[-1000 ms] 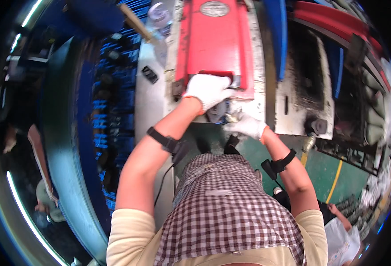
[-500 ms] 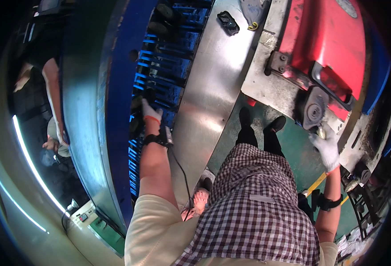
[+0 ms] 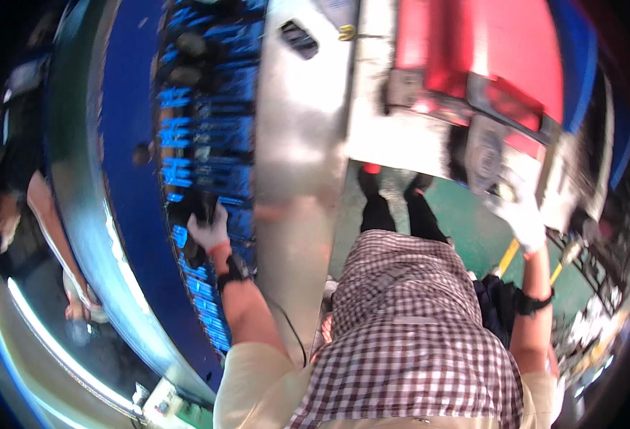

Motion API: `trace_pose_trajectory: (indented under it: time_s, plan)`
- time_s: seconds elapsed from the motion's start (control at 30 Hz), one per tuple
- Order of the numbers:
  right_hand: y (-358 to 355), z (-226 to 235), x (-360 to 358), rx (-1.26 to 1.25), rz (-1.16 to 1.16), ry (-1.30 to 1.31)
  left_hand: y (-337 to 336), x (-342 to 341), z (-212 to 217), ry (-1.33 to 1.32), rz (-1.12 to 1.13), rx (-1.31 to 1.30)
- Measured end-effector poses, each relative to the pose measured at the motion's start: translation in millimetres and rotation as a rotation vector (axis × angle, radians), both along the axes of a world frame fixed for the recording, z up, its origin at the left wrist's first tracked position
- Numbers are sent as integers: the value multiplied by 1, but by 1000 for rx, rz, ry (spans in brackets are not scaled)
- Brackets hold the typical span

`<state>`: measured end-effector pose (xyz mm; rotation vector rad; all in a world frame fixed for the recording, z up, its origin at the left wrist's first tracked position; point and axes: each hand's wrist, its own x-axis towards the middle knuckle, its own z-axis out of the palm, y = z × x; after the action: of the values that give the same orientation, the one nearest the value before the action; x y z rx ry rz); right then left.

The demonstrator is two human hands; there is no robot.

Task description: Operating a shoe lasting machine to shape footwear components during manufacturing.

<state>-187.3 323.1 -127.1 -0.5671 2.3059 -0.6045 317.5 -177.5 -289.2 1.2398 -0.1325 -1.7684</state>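
My left hand (image 3: 209, 229), in a white glove, is over the blue-slatted conveyor (image 3: 240, 118) on the left. Its thumb and fingers close round a dark piece (image 3: 202, 205) whose kind the blur hides. My right hand (image 3: 523, 220), also gloved, is at the front of the red machine (image 3: 504, 50), just below a grey rounded block (image 3: 485, 151) with a circular face. Its fingers are curled at a small yellowish part (image 3: 505, 191), partly covered by the glove. Whether that part is loose or fixed to the machine cannot be told.
A metal ledge (image 3: 297, 150) runs between conveyor and machine, with a black oblong object (image 3: 299, 39) on it. More dark rounded pieces (image 3: 190, 44) lie along the conveyor. Beyond the blue panel (image 3: 132, 93), another person's arm (image 3: 54, 222) shows at far left. Yellow strips mark the green floor (image 3: 472, 214).
The whole view has swung, shifting the conveyor and ledge leftward, and is more blurred. My left hand now grips round a dark piece; my right hand stays by the grey block.
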Motion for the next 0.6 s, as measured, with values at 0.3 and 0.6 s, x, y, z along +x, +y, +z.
trace_pose_trajectory:
  time_s: [0.3,0.6]
  plan:
    - [-14,98,29,-482,-119,191,204,-202,161,367,-737,-147]
    - [55,129,3,-1101,-465,-296,340,-443,284,-84,-1982,-768]
